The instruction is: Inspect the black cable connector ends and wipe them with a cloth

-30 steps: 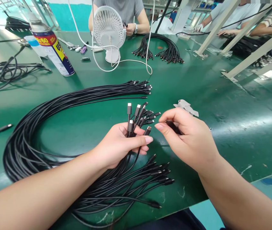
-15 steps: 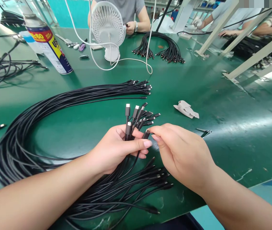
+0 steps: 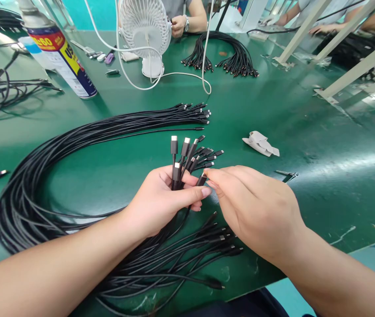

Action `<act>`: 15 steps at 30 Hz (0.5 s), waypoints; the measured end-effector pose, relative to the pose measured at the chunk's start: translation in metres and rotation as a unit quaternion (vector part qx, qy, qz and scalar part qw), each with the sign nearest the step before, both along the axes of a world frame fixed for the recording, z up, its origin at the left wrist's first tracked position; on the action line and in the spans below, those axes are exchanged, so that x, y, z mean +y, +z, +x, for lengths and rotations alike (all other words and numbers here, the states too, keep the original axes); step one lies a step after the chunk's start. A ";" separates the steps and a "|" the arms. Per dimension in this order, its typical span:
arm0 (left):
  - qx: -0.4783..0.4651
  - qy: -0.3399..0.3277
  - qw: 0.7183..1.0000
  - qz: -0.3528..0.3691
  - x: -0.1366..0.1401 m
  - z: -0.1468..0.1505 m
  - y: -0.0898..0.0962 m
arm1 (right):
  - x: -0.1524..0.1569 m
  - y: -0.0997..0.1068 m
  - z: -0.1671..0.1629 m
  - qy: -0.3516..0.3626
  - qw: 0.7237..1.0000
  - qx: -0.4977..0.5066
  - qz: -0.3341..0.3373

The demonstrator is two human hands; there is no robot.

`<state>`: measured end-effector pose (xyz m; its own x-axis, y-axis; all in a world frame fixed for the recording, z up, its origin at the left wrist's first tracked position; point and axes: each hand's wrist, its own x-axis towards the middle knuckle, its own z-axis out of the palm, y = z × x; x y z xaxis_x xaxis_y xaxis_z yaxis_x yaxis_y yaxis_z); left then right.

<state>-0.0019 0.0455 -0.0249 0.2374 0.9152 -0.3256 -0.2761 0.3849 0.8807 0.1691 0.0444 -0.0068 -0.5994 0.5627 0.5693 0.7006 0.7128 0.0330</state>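
Note:
My left hand (image 3: 167, 193) is closed round a bunch of black USB cables (image 3: 185, 152), their metal-tipped plugs fanned out above the fingers. One cable plug (image 3: 201, 179) stands apart between my left thumb and forefinger, tilted to the right. At its metal tip, my right hand (image 3: 256, 207) is pinched, forefinger against the plug; its other fingers are curled and partly hidden. The held cables join a big loop of black cables (image 3: 19, 189) that curves round on the left. More cable ends (image 3: 214, 242) lie below my hands.
On the green table (image 3: 124, 167) stand a spray can (image 3: 64, 59) and a white fan (image 3: 146, 31). Crumpled paper (image 3: 260, 143) and small metal snips (image 3: 287, 175) lie to the right. Another cable bundle (image 3: 220, 48) rests before a co-worker's hand (image 3: 178, 26). Metal struts (image 3: 362, 66) rise at right.
The view has shifted slightly, moving the far table items upward. Both hands keep nearly the same grip, with the right fingertips still at the plug's tip.

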 end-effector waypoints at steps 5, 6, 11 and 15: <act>0.008 0.001 1.000 0.002 0.001 0.001 0.001 | 0.001 0.000 0.001 -0.001 1.000 -0.007 0.000; 0.008 0.001 1.000 0.001 0.001 0.001 0.000 | 0.001 0.000 0.001 -0.003 1.000 -0.007 -0.001; 0.006 -0.001 1.000 -0.002 0.002 0.000 -0.003 | 0.000 0.001 0.003 -0.006 1.000 -0.014 -0.014; 0.006 0.001 1.000 -0.008 0.003 0.001 -0.003 | 0.000 0.001 0.004 -0.007 1.000 -0.017 -0.017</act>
<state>-0.0013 0.0485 -0.0276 0.2321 0.9100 -0.3436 -0.2659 0.3992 0.8775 0.1731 0.0446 -0.0054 -0.6099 0.5898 0.5293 0.7091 0.7043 0.0324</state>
